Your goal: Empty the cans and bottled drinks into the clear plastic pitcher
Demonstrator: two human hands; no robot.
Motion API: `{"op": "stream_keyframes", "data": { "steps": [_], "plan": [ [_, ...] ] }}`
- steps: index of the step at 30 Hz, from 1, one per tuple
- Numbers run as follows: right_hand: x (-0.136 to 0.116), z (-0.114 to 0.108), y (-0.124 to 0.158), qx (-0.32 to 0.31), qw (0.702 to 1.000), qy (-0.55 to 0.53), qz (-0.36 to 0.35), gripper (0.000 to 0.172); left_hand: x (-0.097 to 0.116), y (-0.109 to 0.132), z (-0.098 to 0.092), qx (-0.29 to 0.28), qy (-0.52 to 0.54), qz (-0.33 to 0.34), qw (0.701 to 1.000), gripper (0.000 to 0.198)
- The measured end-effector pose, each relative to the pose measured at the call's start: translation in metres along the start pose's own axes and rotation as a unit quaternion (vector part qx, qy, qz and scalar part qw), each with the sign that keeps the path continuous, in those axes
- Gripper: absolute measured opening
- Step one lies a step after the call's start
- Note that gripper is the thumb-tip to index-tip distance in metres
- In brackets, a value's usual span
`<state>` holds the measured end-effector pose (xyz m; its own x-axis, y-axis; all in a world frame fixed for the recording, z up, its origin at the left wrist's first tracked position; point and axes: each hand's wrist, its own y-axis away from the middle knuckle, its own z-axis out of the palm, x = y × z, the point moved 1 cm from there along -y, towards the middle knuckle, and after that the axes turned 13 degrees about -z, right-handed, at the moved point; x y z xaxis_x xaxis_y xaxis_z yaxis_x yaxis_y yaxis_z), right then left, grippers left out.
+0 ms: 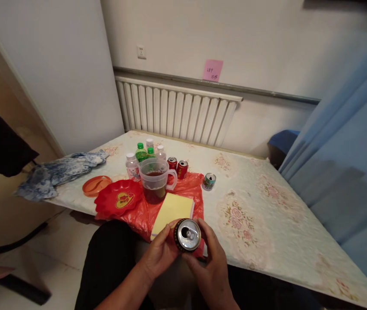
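Note:
Between my two hands, low over the front edge of the table, is an opened drink can [188,235] with a silver top and a dark rim. My left hand [162,249] wraps its left side. On its right side my right hand [208,254] curls with fingers and thumb against it. Just beyond the can lies a yellow pad of paper [173,210] on a red plastic bag [198,187]. A clear plastic jug [154,180] with dark liquid stands behind the pad, its handle to the right.
Red cans [182,169] and several bottles [132,167] stand behind the jug. A small green can [209,181] is to the right. A red scalloped plate [119,198], an orange dish [97,186] and a patterned cloth [63,172] lie left. A radiator [177,110] lines the wall.

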<state>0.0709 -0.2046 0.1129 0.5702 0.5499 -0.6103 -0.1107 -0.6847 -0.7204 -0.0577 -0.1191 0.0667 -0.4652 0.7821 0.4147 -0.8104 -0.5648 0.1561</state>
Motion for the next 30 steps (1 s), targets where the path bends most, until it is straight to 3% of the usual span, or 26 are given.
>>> {"op": "stream_keyframes", "data": {
  "steps": [7,13,30],
  "plan": [
    [-0.002,0.007,0.003,0.029,1.0,-0.008,-0.001,0.074,0.006,0.007,0.005,0.02,0.001,0.011,1.0,0.036],
    [-0.003,0.012,0.007,0.012,1.0,-0.007,-0.01,0.08,0.008,0.011,0.008,0.04,-0.012,0.013,0.999,0.039],
    [-0.014,0.011,0.0,-0.005,0.999,0.026,-0.047,0.078,0.008,0.012,0.004,0.021,-0.013,0.003,1.0,0.04]
  ]
}}
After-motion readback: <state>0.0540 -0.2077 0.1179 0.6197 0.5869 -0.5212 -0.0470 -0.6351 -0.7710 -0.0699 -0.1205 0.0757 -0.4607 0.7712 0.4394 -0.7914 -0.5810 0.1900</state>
